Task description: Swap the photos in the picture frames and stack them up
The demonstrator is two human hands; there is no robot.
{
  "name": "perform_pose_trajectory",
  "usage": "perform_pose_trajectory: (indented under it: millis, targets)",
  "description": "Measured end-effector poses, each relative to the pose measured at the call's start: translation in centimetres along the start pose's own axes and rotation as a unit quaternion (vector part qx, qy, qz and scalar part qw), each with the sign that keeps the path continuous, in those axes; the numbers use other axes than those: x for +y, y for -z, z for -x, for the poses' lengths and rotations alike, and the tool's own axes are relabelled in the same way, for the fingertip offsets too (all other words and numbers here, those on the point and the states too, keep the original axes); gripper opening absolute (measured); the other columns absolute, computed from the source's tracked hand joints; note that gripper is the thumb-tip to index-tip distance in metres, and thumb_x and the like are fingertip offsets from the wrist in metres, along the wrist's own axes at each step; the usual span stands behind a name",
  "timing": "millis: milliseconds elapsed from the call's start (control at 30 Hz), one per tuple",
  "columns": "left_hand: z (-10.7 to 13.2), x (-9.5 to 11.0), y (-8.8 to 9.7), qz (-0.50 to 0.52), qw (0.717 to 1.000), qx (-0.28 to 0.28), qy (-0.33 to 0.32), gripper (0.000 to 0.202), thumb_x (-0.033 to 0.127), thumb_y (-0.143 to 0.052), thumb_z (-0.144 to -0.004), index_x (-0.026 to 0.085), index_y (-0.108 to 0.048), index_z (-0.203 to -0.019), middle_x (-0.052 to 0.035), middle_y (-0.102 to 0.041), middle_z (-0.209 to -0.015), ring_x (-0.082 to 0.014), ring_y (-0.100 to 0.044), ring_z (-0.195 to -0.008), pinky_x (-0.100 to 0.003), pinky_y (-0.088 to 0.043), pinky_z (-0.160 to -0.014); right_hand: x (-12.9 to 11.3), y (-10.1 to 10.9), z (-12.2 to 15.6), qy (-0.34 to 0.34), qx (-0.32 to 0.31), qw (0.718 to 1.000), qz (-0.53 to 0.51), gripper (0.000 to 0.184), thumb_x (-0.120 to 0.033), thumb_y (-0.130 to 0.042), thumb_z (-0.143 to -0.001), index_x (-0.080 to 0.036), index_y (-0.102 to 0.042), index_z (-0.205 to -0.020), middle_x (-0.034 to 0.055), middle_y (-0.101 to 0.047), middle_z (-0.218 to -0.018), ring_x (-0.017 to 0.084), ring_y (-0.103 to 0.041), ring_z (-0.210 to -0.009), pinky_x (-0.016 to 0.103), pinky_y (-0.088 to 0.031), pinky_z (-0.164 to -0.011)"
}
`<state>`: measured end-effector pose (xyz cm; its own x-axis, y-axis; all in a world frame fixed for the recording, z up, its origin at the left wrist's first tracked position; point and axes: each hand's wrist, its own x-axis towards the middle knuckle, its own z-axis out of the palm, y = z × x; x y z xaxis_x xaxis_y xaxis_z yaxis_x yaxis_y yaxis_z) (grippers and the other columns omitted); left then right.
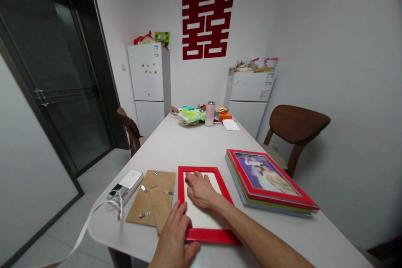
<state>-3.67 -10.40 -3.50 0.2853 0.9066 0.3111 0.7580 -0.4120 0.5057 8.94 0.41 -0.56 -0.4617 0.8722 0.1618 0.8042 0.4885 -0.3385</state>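
Observation:
A red picture frame [216, 235] lies flat on the table in front of me, with a cream-white sheet [201, 217] inside its border. On that sheet rests my right hand [201, 190], palm down near the upper left inner corner, fingers slightly bent. My left hand [177, 234] lies at the frame's lower left corner, fingers on the left edge and thumb near the bottom edge. Just left of the frame is a brown backing board [135, 211] with metal clips and a stand flap, partly covered by my left hand.
A stack of picture frames [273, 176], the top one red with a photo, sits at the right. Left is a white power bank [130, 180] with a cable. Farther back stand a pink bottle [210, 114] and green packages [191, 116]. Chairs [297, 125] flank the table [201, 146].

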Motion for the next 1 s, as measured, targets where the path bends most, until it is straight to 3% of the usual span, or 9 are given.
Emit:
perform_pose_trajectory:
  millis: [100, 233, 333, 400, 500, 667, 833, 1000]
  targets:
    - [1.0, -1.7, 1.4, -0.022, 1.000, 0.017, 0.002, 0.034, 0.023, -0.054, -0.067, 0.018, -0.050, -0.100, -0.0141, -0.038, -0.128, -0.0260, -0.032, -0.119, -0.044, -0.033, -0.095, -1.8, 0.2, 1.0, 0.019, 0.020, 1.000, -0.010, 0.025, -0.020, -0.039, -0.075, -0.017, -0.049, -0.098, 0.0076, -0.052, -0.104, 0.020, -0.040, -0.096, 0.037, -0.025, -0.082]
    - [2.7, -5.8, 3.4, -0.092, 0.991, 0.063, 0.080, 0.040, 0.025, -0.053, -0.067, 0.015, -0.049, -0.105, -0.0160, -0.040, -0.125, -0.0271, -0.035, -0.117, -0.044, -0.033, -0.094, -5.7, -0.9, 2.8, 0.084, 0.018, 0.996, -0.030, 0.042, -0.042, -0.047, -0.070, -0.019, -0.047, -0.106, 0.0082, -0.054, -0.098, 0.023, -0.042, -0.092, 0.038, -0.027, -0.080]
    - [3.6, -8.0, 4.4, -0.129, 0.982, 0.066, 0.123, 0.045, 0.026, -0.056, -0.062, 0.013, -0.051, -0.105, -0.0167, -0.042, -0.124, -0.0300, -0.036, -0.116, -0.045, -0.032, -0.094, -8.0, -2.2, 3.1, 0.075, 0.005, 0.997, -0.007, 0.060, -0.052, -0.054, -0.059, -0.017, -0.047, -0.107, 0.0116, -0.054, -0.099, 0.027, -0.043, -0.092, 0.043, -0.028, -0.080]
    - [3.9, -8.6, 4.6, -0.132, 0.980, 0.063, 0.134, 0.046, 0.028, -0.055, -0.063, 0.013, -0.051, -0.106, -0.0159, -0.041, -0.125, -0.0299, -0.035, -0.116, -0.045, -0.032, -0.094, -8.7, -2.9, 2.8, 0.051, 0.002, 0.999, 0.004, 0.062, -0.048, -0.059, -0.055, -0.016, -0.047, -0.107, 0.0132, -0.053, -0.098, 0.029, -0.044, -0.091, 0.044, -0.029, -0.079]
    - [4.0, -8.7, 4.8, -0.119, 0.980, 0.062, 0.144, 0.045, 0.030, -0.053, -0.065, 0.013, -0.050, -0.107, -0.0158, -0.040, -0.126, -0.0279, -0.036, -0.116, -0.043, -0.033, -0.094, -8.7, -3.5, 2.1, 0.016, 0.011, 1.000, -0.016, 0.057, -0.036, -0.060, -0.055, -0.016, -0.047, -0.107, 0.0126, -0.053, -0.096, 0.028, -0.047, -0.089, 0.043, -0.032, -0.079]
    - [3.8, -8.9, 4.6, -0.087, 0.982, 0.093, 0.140, 0.050, 0.025, -0.054, -0.064, 0.015, -0.045, -0.112, -0.0138, -0.039, -0.127, -0.0259, -0.039, -0.115, -0.041, -0.034, -0.094, -7.5, -2.8, 1.4, -0.033, 0.043, 0.986, -0.156, 0.062, -0.027, -0.055, -0.057, -0.014, -0.038, -0.116, 0.0107, -0.050, -0.106, 0.022, -0.047, -0.098, 0.033, -0.036, -0.083]
    - [2.7, -8.8, 4.7, -0.094, 0.981, 0.153, 0.074, 0.053, 0.024, -0.052, -0.067, 0.019, -0.036, -0.118, -0.0128, -0.038, -0.128, -0.0257, -0.039, -0.115, -0.041, -0.036, -0.092, -7.1, 0.0, 2.0, -0.029, 0.091, 0.971, -0.221, 0.070, -0.021, -0.054, -0.055, -0.017, -0.032, -0.121, 0.0090, -0.047, -0.111, 0.020, -0.047, -0.099, 0.031, -0.037, -0.085]
    - [0.5, -5.4, 5.9, -0.097, 0.968, 0.228, 0.029, 0.044, 0.031, -0.046, -0.075, 0.018, -0.037, -0.116, -0.0118, -0.044, -0.123, -0.0238, -0.040, -0.114, -0.040, -0.035, -0.094, -5.7, 3.9, 3.7, 0.011, 0.136, 0.957, -0.256, 0.063, -0.017, -0.053, -0.055, -0.019, -0.039, -0.116, 0.0065, -0.050, -0.108, 0.018, -0.048, -0.097, 0.032, -0.038, -0.086]
